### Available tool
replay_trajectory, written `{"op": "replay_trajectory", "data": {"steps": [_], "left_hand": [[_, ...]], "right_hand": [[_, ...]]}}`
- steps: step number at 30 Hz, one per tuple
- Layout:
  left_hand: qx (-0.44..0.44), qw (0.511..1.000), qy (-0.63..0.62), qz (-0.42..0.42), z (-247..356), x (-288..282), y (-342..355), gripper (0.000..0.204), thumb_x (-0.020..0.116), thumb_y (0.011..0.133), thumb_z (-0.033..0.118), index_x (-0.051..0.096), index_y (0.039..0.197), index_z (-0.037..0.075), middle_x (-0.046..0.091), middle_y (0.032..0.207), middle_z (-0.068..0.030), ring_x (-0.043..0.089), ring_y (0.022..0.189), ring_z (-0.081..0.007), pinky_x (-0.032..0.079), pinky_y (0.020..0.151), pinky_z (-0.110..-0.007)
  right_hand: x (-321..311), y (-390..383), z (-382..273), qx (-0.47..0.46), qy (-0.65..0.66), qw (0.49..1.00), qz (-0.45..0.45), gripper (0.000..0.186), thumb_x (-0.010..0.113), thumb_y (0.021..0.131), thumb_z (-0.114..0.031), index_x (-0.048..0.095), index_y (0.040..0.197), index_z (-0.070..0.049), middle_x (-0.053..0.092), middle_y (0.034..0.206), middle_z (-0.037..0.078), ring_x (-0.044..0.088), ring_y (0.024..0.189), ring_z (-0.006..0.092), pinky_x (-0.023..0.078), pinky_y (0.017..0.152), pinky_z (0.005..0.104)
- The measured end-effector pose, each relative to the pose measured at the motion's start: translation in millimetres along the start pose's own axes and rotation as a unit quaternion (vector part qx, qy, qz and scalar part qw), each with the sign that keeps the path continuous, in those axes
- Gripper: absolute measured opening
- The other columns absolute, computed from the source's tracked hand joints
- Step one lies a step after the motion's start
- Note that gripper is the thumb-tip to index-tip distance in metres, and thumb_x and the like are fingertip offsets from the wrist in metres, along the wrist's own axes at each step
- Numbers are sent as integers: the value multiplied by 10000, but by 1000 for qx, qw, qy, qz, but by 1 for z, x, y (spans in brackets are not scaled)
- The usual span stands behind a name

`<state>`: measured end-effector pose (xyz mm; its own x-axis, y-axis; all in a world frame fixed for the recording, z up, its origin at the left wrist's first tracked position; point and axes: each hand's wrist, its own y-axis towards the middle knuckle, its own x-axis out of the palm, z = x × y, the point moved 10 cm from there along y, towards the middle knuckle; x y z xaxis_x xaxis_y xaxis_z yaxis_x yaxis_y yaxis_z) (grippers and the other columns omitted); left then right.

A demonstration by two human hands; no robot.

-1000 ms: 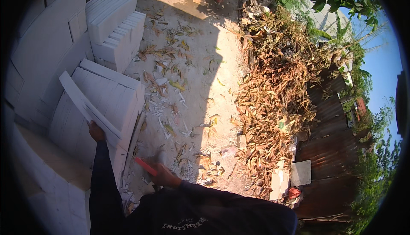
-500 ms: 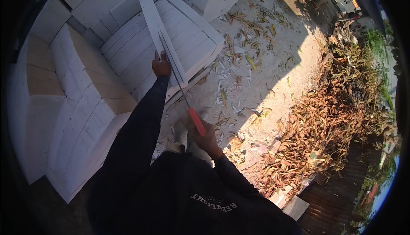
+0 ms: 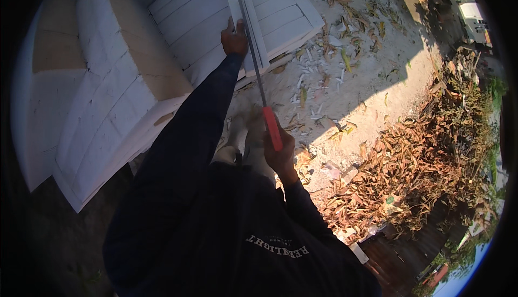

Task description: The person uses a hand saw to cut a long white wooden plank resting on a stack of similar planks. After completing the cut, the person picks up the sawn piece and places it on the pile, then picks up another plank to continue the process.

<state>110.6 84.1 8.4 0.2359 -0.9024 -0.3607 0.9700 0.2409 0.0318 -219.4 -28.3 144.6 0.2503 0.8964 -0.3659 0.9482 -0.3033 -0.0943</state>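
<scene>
Right hand [image 3: 280, 148]: fingers wrapped round the red handle [image 3: 272, 127] of a saw, well clear of the block stack's near edge. Left hand [image 3: 234, 39]: fingers curled, thumb and one finger uppermost, at the left side of a long white strip [image 3: 257, 33]; whether they clasp it or only press on it, cannot tell.

Blade [image 3: 259, 78]: thin, dark; runs from the handle across the near edge of the stack and lengthwise over the strip. Whether seated in a cut, cannot tell.

Strip: lies across the top of the white block stack [image 3: 199, 22], near end at the stack's near edge, left of its right-hand corner. Far end cut off by the view. A dark line runs along part of its length, beside the blade.

Beyond the stack's left edge: further white blocks [image 3: 100, 94], some sides brownish. Off its right-hand corner: sandy ground [image 3: 377, 100] with pale scraps [image 3: 307, 76] and scattered leaves, partly sunlit. Farther right: heap of dry brown leaves [image 3: 410, 173]. Both forearms in dark sleeves [image 3: 183, 130].
</scene>
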Motion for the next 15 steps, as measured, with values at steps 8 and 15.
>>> {"op": "replay_trajectory", "data": {"steps": [8,15], "left_hand": [[-11,999,36,-26,5,-1,0,692,550,1023,537,550,1468,7,678,1068,-290,644,1032,-391,488,940,-442],[-9,1000,27,-2,2,-5,0,645,592,1004,487,577,1442,14,633,971,-299,634,968,-452,492,879,-489]], "right_hand": [[-3,-2,8,33,-21,999,1,466,602,938,-28,565,1386,93,714,1150,295,733,1090,333,570,851,357],[-3,0,2,33,-25,999,-2,512,588,916,-3,552,1424,51,725,1066,280,746,1051,332,571,811,351]]}}
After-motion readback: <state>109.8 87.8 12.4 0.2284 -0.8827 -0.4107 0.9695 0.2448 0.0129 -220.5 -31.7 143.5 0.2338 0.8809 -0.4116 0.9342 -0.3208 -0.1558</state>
